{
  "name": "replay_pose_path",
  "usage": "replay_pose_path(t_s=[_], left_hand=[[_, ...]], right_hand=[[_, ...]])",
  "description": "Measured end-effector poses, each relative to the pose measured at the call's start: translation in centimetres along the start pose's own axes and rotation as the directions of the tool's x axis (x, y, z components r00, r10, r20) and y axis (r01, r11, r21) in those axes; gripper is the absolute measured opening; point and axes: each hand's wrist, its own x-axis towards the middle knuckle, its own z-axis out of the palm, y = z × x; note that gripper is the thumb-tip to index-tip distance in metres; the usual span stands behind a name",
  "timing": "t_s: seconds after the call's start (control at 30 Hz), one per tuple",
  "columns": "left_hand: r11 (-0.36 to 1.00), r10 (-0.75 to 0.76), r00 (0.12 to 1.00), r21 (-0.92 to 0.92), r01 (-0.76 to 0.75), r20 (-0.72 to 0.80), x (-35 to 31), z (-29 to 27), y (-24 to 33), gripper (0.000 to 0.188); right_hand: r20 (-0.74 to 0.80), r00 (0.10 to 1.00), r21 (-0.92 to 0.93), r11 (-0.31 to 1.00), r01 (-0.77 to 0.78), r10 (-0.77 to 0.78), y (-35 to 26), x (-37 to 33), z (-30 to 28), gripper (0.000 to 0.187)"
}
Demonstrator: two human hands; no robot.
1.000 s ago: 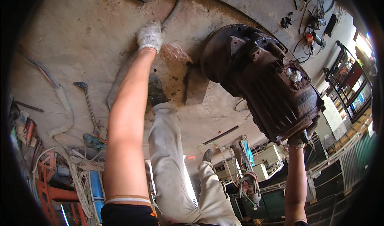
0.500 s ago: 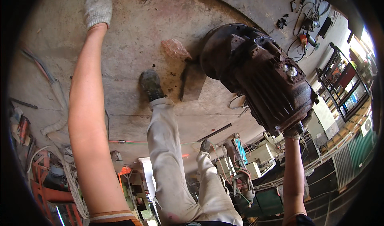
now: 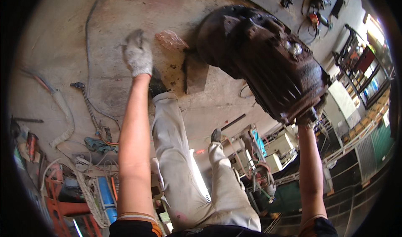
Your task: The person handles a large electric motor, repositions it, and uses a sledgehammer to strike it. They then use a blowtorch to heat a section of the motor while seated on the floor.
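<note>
A large, rusty, dark brown electric motor (image 3: pixel 276 75) with cooling fins and a round flange fills the right of the view. My right hand (image 3: pixel 309 121), in a knitted glove, grips its near end; the motor hides most of the fingers. My left hand (image 3: pixel 139 56), also gloved, is over the concrete floor left of the motor, apart from it. Motion smears its fingers, and I see no object in it. Close to that hand lies a crumpled, clear reddish plastic bag (image 3: pixel 171 40). A dark flat-faced block (image 3: pixel 196 73) sits beside the motor's flange.
My shoe (image 3: pixel 157 84) stands just below my left hand. A grey cable (image 3: pixel 88 48) and a long-handled torch-like tool (image 3: pixel 88 103) lie on the left. Corded power tools (image 3: pixel 318 21) are at the far right, near a black metal frame (image 3: pixel 356 69). A dark bar (image 3: pixel 233 121) lies behind me.
My left hand has come back from the far left toward the plastic bag and my shoe. My right hand remains at the motor's near end. The view has shifted, showing more cable on the left.
</note>
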Motion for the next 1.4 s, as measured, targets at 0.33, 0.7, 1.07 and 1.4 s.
replay_pose_path(t_s=[0.33, 0.7, 1.07, 1.4], left_hand=[[0.965, 0.075, 0.936, -0.261, 0.018, 0.343, -4.7, 5.7, 15.5, 0.043], [0.812, -0.531, 0.844, -0.243, 0.531, 0.072, -2.0, 1.2, 16.6, 0.061], [0.901, 0.371, 0.922, -0.285, -0.327, 0.114, -16.9, -3.4, 39.2, 0.058], [0.92, 0.378, 0.914, 0.049, -0.388, 0.143, -17.6, -1.4, 41.0, 0.057]], right_hand=[[-0.067, 0.993, -0.031, 0.995, 0.091, -0.093, 1.1, 0.4, -0.4, 0.058], [0.129, 0.812, -0.522, 0.657, 0.543, -0.569, 2.5, -0.2, 0.0, 0.053], [-0.089, 0.867, -0.631, 0.701, 0.331, -0.49, 2.5, 0.5, 1.1, 0.044], [-0.041, 0.884, -0.623, 0.704, 0.341, -0.465, 2.8, 0.1, 1.0, 0.053]])
